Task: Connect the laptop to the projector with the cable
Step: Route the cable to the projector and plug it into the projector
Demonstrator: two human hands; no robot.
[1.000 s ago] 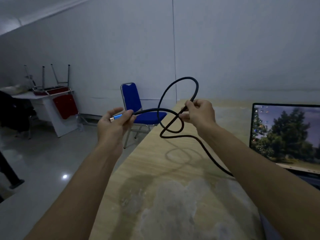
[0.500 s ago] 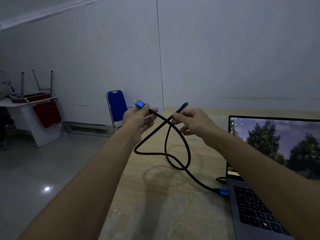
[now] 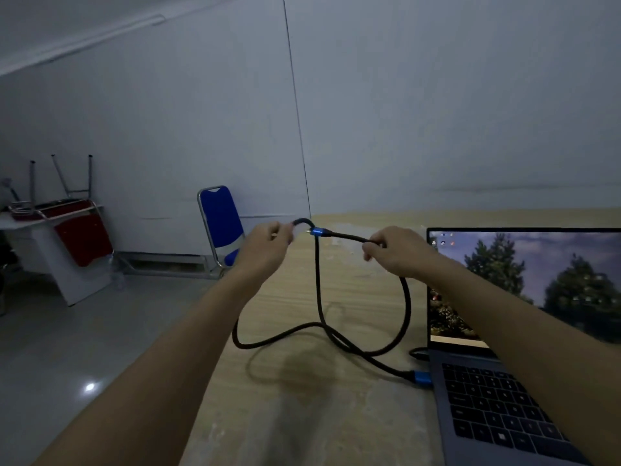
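Observation:
A black braided cable (image 3: 318, 297) hangs in loops over the wooden table (image 3: 302, 425). One blue plug (image 3: 421, 378) sits in the left side of the open laptop (image 3: 497, 408), whose screen is lit. The free blue plug (image 3: 317, 232) points left, in the air between my hands. My right hand (image 3: 396, 250) grips the cable just behind that plug. A bend of the same cable is pinched in my left hand (image 3: 265, 245), a little left of the plug. No projector is in view.
A second dark plug (image 3: 418, 354) sits in the laptop's left side, behind the blue one. A blue chair (image 3: 220, 216) stands past the table's left edge. At far left, red chairs (image 3: 80, 230) lie upturned on a white desk. The wall stands close behind the table.
The free blue plug was in my left hand; now my right hand holds the cable behind it and my left holds a bend. The view turned right, showing more laptop.

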